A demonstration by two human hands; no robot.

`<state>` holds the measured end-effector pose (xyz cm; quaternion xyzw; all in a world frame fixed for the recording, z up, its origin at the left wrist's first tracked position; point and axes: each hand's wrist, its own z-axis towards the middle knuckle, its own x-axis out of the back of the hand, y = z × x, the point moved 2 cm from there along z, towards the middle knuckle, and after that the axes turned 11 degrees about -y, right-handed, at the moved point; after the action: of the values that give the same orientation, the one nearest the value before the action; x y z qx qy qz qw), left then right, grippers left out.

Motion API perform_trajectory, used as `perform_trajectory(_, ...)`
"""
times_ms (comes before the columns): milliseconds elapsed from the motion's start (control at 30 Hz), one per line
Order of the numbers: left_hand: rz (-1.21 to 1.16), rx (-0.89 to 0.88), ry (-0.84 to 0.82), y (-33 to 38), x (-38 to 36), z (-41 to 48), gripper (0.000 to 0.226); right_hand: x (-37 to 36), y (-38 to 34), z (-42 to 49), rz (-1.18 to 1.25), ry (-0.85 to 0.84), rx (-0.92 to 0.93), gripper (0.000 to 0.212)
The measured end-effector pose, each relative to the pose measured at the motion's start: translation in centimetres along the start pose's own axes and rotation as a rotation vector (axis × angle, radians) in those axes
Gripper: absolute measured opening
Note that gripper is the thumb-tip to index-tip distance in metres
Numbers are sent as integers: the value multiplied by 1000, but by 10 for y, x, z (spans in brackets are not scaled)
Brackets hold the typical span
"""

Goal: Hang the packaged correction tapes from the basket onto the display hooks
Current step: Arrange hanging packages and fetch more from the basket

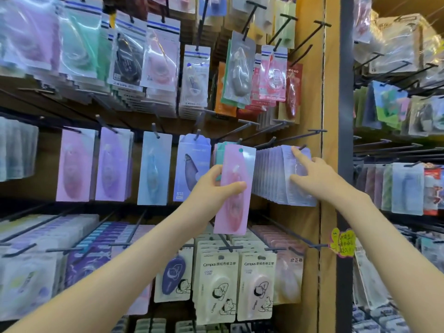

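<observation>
One pink carded correction tape [236, 207], hole uppermost for hooking, sits pinched in left hand [213, 186]; right hand [317, 179], fingers straight, steadies lilac packs [271, 174] at rack's [310, 68] right edge.

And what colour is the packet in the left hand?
Pink packet, gripped by the left hand; the head view shows it.

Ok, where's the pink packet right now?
Centre of the head view: the left hand holds the pink packet before the middle row, between a blue packet on the left and the pale stack the right hand touches.
</observation>
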<state>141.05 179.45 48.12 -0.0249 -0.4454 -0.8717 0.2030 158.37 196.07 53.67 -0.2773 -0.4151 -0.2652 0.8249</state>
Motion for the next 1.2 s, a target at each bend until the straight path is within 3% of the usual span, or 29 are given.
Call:
perform_trajectory(100, -5, -2, 37, 2, 17, -10, 28, -6, -5, -9, 1, 15, -60, 68)
perform_trajectory(167, -18, -4, 62, 4, 31, -18, 27, -11, -19, -25, -132, 211, -86, 68)
perform_trajectory(233, -12, -1, 80, 5, 44, -28, 26, -21, -47, -45, -212, 471, 0, 68)
perform_trajectory(300, 12, 16, 93, 8, 56, -34, 29, -32, -87, -64, -11, 561, 200, 66)
perform_trajectory(433, -20, 16, 105, 21, 81, -37, 35, -63, -172, -78, 420, 262, 528, 74)
perform_trajectory(667, -104, 24, 35, 25, 98, -49, 16, -90, -217, -51, 557, 198, 556, 65)
perform_trajectory(800, -64, -6, 24, 20, 106, -53, 24, -91, -220, -49, 559, 135, 595, 76)
perform_trajectory(1000, 53, -67, -15, 22, 106, -50, 29, -83, -211, -49, 527, 173, 611, 79)
perform_trajectory(1200, 128, -66, 117, 24, 133, -66, 29, -78, -237, -47, 369, 44, 664, 71)
